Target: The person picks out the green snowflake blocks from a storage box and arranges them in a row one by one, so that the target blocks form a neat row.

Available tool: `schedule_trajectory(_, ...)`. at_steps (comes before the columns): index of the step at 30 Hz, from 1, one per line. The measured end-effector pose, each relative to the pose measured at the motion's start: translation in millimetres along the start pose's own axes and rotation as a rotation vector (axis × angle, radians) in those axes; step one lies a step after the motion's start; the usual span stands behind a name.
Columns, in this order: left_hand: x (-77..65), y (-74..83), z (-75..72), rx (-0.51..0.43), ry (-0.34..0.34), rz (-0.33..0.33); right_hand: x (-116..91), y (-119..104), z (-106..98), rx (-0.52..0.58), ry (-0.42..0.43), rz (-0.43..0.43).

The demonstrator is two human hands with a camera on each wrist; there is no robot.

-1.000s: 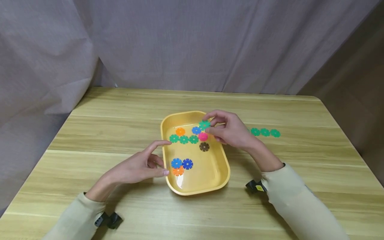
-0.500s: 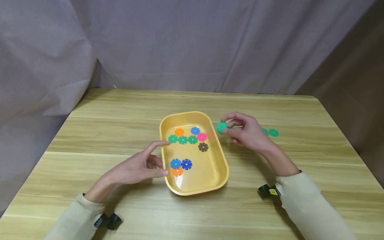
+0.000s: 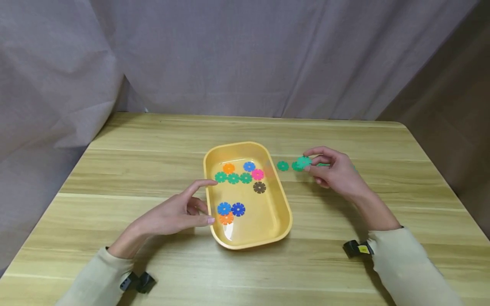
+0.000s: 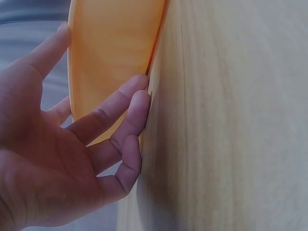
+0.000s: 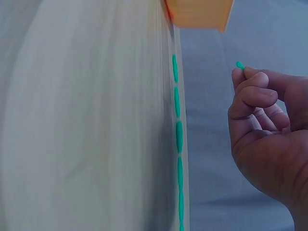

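My right hand [image 3: 337, 172] pinches a green notched plastic disc [image 3: 304, 162] between thumb and forefinger, to the right of the yellow tray [image 3: 264, 214]. In the right wrist view, the held disc [image 5: 239, 65] shows edge-on, raised off the table. Below it runs a row of flat green discs [image 3: 283, 165], partly covered by the hand in the head view. My left hand [image 3: 176, 212] grips the tray's left side, thumb and forefinger over the rim. In the left wrist view its other fingers [image 4: 132, 110] are bent against the outer wall, down by the table.
Inside the tray lie three green discs [image 3: 233, 178], a pink disc [image 3: 258, 174], a brown disc [image 3: 259, 187], blue discs [image 3: 224, 208] and orange discs [image 3: 229, 168]. The wooden table [image 3: 153, 153] ends at a grey curtain [image 3: 214, 59] behind.
My right hand has lifted a green disc out from over the tray and carried it right, above the row on the table. The left hand stays at the tray's side.
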State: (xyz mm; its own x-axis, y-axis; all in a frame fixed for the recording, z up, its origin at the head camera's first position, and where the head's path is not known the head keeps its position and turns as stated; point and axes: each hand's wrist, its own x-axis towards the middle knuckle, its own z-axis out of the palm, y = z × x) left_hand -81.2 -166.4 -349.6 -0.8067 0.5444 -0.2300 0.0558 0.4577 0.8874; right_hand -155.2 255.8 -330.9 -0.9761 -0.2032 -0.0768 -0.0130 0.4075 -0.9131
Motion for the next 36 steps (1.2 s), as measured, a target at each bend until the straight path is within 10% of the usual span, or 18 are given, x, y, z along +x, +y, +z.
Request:
schedule_trajectory(18,0.9,0.1,0.1,-0.008,-0.010,-0.008,-16.0,33.3,-54.0,0.145,0.099,-0.026)
schedule_trajectory(36,1.5,-0.8,0.2,-0.009,-0.010,-0.007,-22.0,51.3,-97.0,-0.053,0.174,0.077)
